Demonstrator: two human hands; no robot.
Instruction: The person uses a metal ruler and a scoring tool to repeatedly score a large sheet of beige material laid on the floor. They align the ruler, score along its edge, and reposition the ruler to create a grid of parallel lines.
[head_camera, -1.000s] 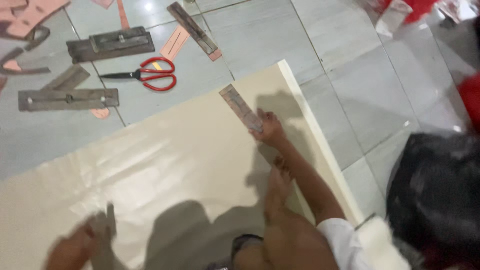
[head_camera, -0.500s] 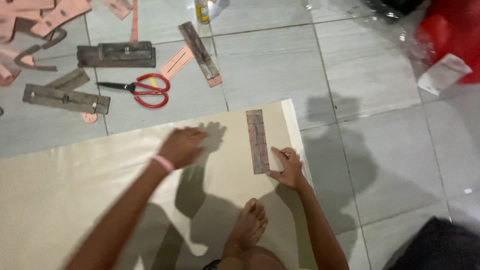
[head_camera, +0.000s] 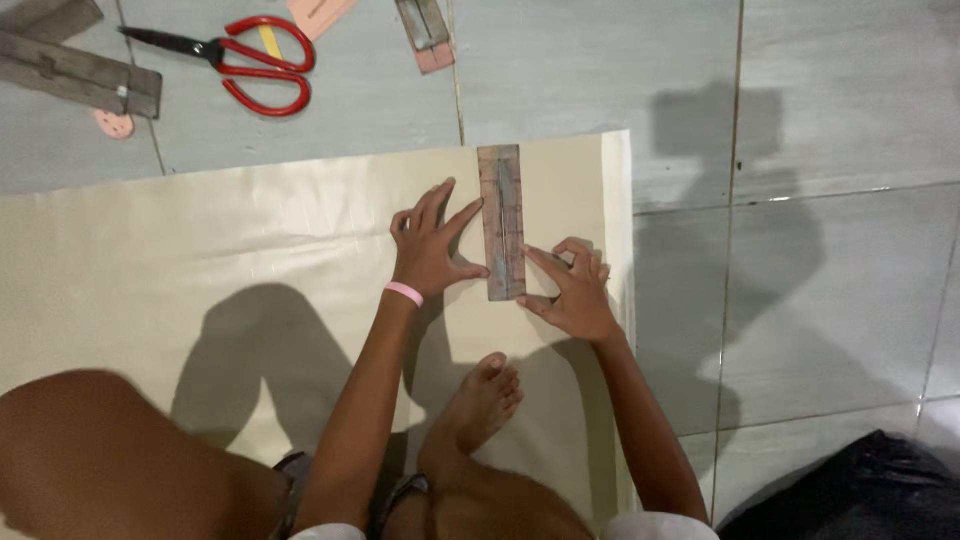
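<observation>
A narrow brown rectangular template (head_camera: 502, 222) lies upright on a large cream sheet (head_camera: 200, 260) spread over the tiled floor, close to the sheet's right edge. My left hand (head_camera: 430, 245), with a pink band at the wrist, rests flat on the sheet with its fingers spread, thumb and forefinger touching the template's left side. On the other side my right hand (head_camera: 572, 290) presses its fingertips against the template's lower right edge. My bare foot (head_camera: 480, 400) sits on the sheet just below both hands.
Red-handled scissors (head_camera: 250, 65) lie on the tiles beyond the sheet's top edge. Grey-brown rectangular templates (head_camera: 80, 75) lie at top left, with another (head_camera: 425, 30) at top centre beside pink pieces. A dark bag (head_camera: 860, 490) fills the bottom right corner.
My left hand has come from the sheet's left part to the template's left side. The right hand stays at the template. The view has moved in closer.
</observation>
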